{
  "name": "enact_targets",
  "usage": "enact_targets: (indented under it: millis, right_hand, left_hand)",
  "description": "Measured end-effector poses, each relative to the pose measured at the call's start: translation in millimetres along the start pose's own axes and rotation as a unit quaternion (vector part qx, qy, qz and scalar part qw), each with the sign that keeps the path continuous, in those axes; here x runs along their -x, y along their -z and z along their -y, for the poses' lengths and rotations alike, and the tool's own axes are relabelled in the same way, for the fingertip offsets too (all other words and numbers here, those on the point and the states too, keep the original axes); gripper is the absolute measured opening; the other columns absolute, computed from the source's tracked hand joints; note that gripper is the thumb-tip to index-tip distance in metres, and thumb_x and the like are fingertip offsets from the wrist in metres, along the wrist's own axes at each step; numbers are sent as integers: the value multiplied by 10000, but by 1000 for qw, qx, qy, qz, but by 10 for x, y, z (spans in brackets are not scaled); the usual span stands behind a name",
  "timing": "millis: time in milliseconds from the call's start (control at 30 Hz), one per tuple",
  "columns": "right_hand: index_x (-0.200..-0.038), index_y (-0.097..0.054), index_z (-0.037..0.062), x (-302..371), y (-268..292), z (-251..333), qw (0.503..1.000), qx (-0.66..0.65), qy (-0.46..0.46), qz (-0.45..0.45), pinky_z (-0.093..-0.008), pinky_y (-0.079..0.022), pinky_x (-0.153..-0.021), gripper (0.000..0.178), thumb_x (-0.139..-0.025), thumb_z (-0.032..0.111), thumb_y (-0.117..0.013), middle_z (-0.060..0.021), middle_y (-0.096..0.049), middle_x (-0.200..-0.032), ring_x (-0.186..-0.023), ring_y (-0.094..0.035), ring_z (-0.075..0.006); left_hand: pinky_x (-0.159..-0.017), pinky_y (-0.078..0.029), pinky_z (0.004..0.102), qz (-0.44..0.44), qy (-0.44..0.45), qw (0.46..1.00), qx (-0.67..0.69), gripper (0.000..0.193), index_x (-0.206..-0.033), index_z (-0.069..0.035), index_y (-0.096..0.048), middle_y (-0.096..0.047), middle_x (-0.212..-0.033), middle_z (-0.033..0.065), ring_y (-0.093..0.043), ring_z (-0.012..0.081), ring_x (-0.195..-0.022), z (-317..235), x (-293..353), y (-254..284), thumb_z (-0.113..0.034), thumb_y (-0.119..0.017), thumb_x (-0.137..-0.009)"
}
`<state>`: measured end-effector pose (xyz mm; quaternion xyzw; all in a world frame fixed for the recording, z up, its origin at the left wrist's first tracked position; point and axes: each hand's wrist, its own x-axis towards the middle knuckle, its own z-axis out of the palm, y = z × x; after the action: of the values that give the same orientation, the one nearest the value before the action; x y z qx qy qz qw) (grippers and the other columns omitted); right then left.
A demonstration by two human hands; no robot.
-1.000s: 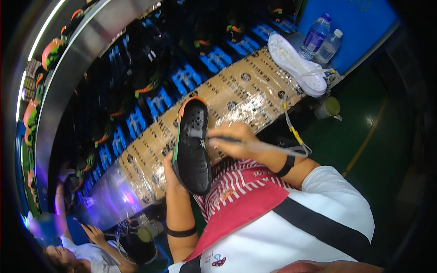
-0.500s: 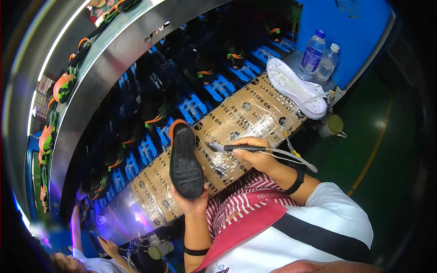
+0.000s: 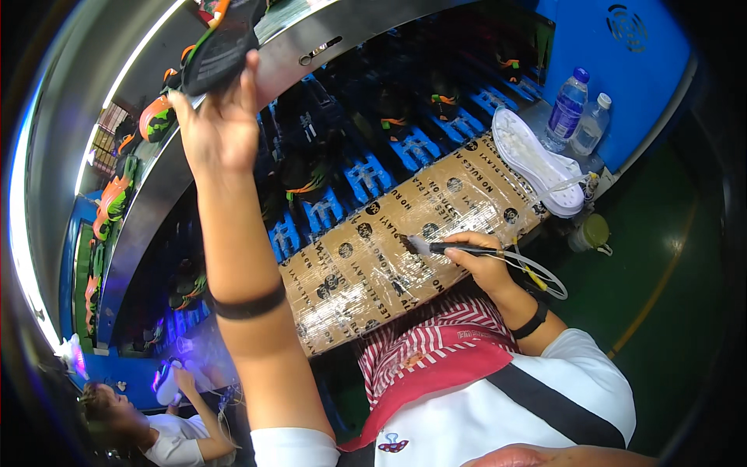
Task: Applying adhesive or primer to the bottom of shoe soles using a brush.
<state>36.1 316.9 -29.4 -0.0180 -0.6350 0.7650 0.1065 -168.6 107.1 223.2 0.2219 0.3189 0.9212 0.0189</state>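
Observation:
High at the upper left, my left hand [image 3: 222, 128] is raised with its fingers and thumb around a shoe [image 3: 224, 53] with a black sole and orange and green edges. The shoe is beside the metal-edged upper shelf, and part of it runs out of view. Low over the cardboard-covered table [image 3: 350, 284], my right hand [image 3: 484, 268] grips a black-handled brush [image 3: 459, 247]. The brush has pale bristles with a dark tip, and clear tubes run from its rear end. Its bristles point left, just over the cardboard; whether they touch it I cannot tell.
A white shoe sole [image 3: 537, 167] lies at the table's far right end beside two plastic bottles [image 3: 566, 113]. A green-lidded pot [image 3: 593, 232] hangs near that corner. Blue racks [image 3: 366, 177] bearing dark shoes line the back. A co-worker [image 3: 183, 420] sits at lower left.
My left hand has lifted the shoe from over the table up to the upper shelf at left. The right hand keeps the brush over the cardboard. The whole view has shifted somewhat.

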Motion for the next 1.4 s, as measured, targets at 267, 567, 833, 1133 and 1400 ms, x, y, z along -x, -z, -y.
enact_targets:
  millis: [267, 567, 833, 1133, 1400]
  right_hand:
    - [-925, -647, -16, 38, 131, -92, 999, -25, -31, -14, -176, -407, -568, 185, -762, 69, -665, -16, -629, -762, -639, -525, -40]
    - [-922, -646, -14, 43, 53, -153, 997, -54, -49, 11, -173, -406, -572, 187, -752, 58, -671, -5, -618, -740, -637, -528, -42]
    - [-927, -642, -20, 102, 81, -116, 997, -55, -61, 12, -178, -421, -589, 187, -758, 56, -665, -23, -628, -765, -658, -543, -49]
    - [-935, -631, -14, 84, 119, -51, 995, -58, -42, -64, -172, -386, -544, 171, -782, 62, -646, 7, -600, -717, -613, -504, -33]
    - [-978, -604, 12, 22, -32, -134, 996, -61, -46, -54, -149, -372, -500, 217, -789, 110, -649, -16, -606, -706, -560, -510, -36]
  left_hand:
    - [-527, -489, 246, -109, -20, 935, -336, 397, -1189, 5, -444, -624, -921, 204, -626, 207, -698, 16, -195, 83, -182, -559, -858]
    - [-948, -370, 375, -276, -209, 421, -838, 749, -1161, 1, -509, -510, -1174, 270, -499, 342, -1125, -1197, -775, 916, -519, -665, -644]
    - [-867, -440, 330, -151, -216, 687, -678, 415, -1167, -33, -521, -562, -1181, 110, -553, 243, -1071, -1361, -351, 989, -280, -595, -842]
    - [-638, -531, 271, 26, -229, 842, -487, 248, -1033, -61, -359, -522, -1023, 148, -630, 265, -799, -396, 1860, 659, -83, -542, -867]
    - [-784, -538, 356, -181, 90, 922, -330, 361, -1019, -99, -378, -508, -1080, 118, -556, 241, -1017, 516, 3494, 1270, 62, -582, -768]
